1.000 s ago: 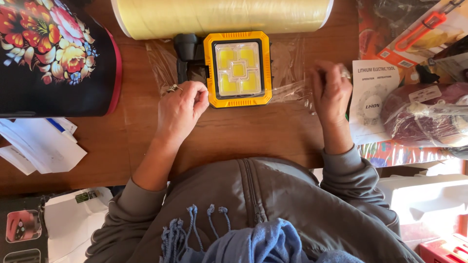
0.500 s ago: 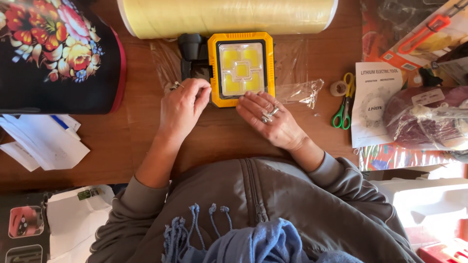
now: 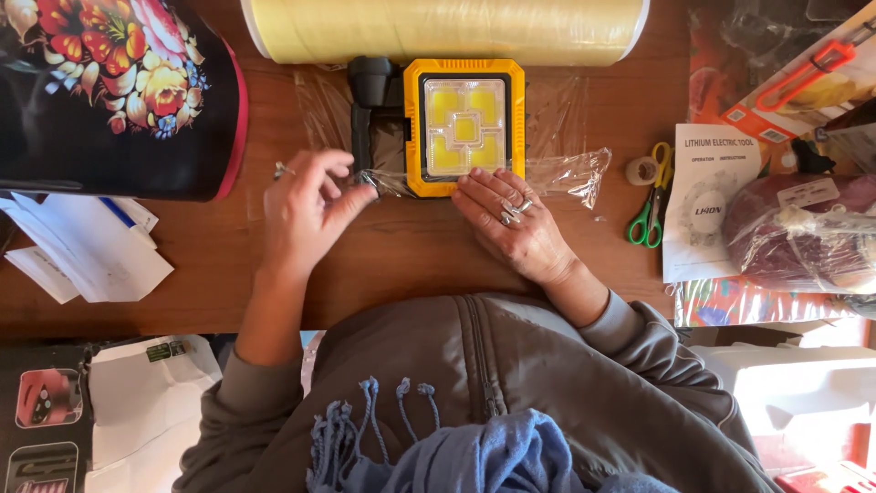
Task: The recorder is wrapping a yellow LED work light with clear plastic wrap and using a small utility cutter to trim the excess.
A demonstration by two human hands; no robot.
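Our left hand (image 3: 306, 210) has its fingers (image 3: 360, 196) pinched together on a corner of the clear plastic film (image 3: 566, 169), right at the lower left corner of the work light (image 3: 464, 126). Our right hand (image 3: 513, 224) lies flat, fingers spread a little and pressing the film's near edge down on the surface (image 3: 392, 260) just below the light; rings show on two of them, though we cannot make out their detail.

The light is a single flat rectangular lamp with a hard orange-yellow frame, a pale panel divided into squares, and a black handle (image 3: 370, 100) on its left side. It rests on the thin, crinkly, glossy film, which reaches past it on both sides; the film's exact edges are hard to trace against the brown wood.

Beyond the light lies one large roll of yellowish wrap (image 3: 438, 27), smooth and cylindrical, its top cut off by the picture's edge. To the right we count one pair of green-handled scissors (image 3: 650, 205), one small roll of tape (image 3: 641, 170) touching them, and one white printed leaflet (image 3: 712, 201). A dark red bundle in plastic (image 3: 803, 233) lies farther right, partly cut off. At the left sits a black floral-patterned cloth (image 3: 109, 91), with loose white papers (image 3: 82, 256) below it.
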